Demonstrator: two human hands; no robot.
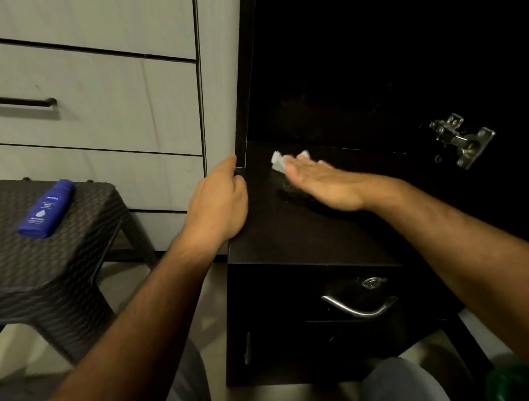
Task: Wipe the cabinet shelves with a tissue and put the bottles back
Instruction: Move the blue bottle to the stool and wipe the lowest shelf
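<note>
The dark cabinet shelf (305, 238) lies in front of me, its inside very dark. My right hand (323, 182) lies flat on the shelf, palm down, pressing a white tissue (278, 161) that pokes out past the fingertips. My left hand (217, 202) grips the cabinet's left front edge. A blue lotion bottle (46, 208) lies on its side on a dark woven stool (45, 261) to the left, away from both hands.
Grey drawer fronts (98, 101) with a dark handle fill the upper left. A metal hinge (462, 139) sits on the cabinet's right side. Below the shelf is a drawer with a curved metal handle (357, 309) and a lock. Something green (512, 386) shows at the bottom right.
</note>
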